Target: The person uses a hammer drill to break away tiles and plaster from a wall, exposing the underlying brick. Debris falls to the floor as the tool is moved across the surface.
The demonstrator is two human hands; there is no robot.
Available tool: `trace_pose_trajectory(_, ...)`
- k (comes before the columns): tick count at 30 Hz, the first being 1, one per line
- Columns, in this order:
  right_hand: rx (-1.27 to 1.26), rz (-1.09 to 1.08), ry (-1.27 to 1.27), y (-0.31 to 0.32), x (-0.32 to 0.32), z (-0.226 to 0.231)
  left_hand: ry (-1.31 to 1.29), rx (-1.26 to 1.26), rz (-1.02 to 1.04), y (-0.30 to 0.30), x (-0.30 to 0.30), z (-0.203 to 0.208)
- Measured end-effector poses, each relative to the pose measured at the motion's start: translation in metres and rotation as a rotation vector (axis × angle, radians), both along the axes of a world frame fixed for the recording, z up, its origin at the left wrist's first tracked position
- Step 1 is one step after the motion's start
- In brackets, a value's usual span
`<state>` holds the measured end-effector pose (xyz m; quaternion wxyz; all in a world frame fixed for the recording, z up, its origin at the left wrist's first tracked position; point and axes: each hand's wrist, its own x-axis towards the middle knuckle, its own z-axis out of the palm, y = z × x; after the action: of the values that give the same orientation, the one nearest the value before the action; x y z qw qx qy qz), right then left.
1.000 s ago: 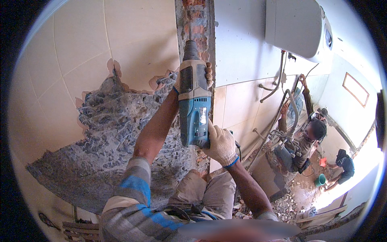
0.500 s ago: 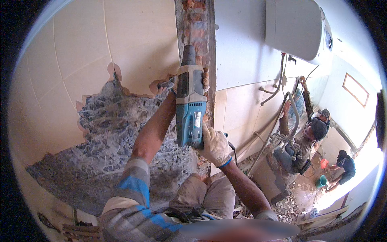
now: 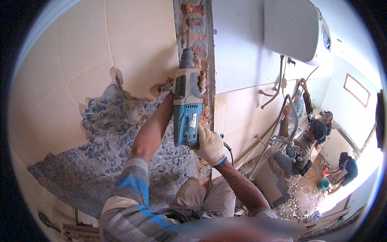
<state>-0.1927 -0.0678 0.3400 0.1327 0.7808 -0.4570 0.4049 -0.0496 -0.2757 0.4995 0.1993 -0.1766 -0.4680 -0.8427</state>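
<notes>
- Blue-and-grey drill (image 3: 186,109): in both hands, nose toward the brick strip (image 3: 195,20) beyond them; judged heavy, rigid, best held at both ends.
- Left hand (image 3: 202,82): wrapped around its front.
- Gloved right hand (image 3: 211,146): grasping its rear; trigger finger hidden.

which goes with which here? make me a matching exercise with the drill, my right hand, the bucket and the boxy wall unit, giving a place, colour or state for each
Things:
1. drill
2. right hand
3. bucket
4. boxy wall unit

Descriptions:
A. green
B. white, high on the wall
C. blue and beige
D. gloved, at the drill's rear end

Pairs: 1-C; 2-D; 3-A; 4-B
</notes>
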Motion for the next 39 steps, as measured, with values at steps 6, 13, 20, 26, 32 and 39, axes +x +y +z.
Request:
trace_pose_trajectory(6,-0.063,0.009,0.0,-0.002,0.0,0.0,-0.016,0.011,-0.008,-0.001,-0.001,0.0)
trace_pose_trajectory(13,-0.103,0.008,-0.009,-0.008,0.001,-0.002,-0.023,0.026,-0.018,-0.004,-0.003,-0.001)
trace_pose_trajectory(20,-0.093,-0.011,0.012,-0.009,0.0,-0.001,-0.038,0.04,-0.036,-0.008,-0.003,0.0)
trace_pose_trajectory(26,-0.11,-0.01,0.005,-0.015,0.0,-0.003,-0.047,0.053,-0.05,-0.014,-0.003,0.0)
trace_pose_trajectory(32,-0.135,-0.018,0.026,-0.022,-0.002,-0.008,-0.057,0.062,-0.062,-0.019,-0.002,0.001)
trace_pose_trajectory(39,-0.153,-0.01,0.034,-0.03,-0.005,-0.01,-0.058,0.071,-0.062,-0.023,-0.003,0.0)
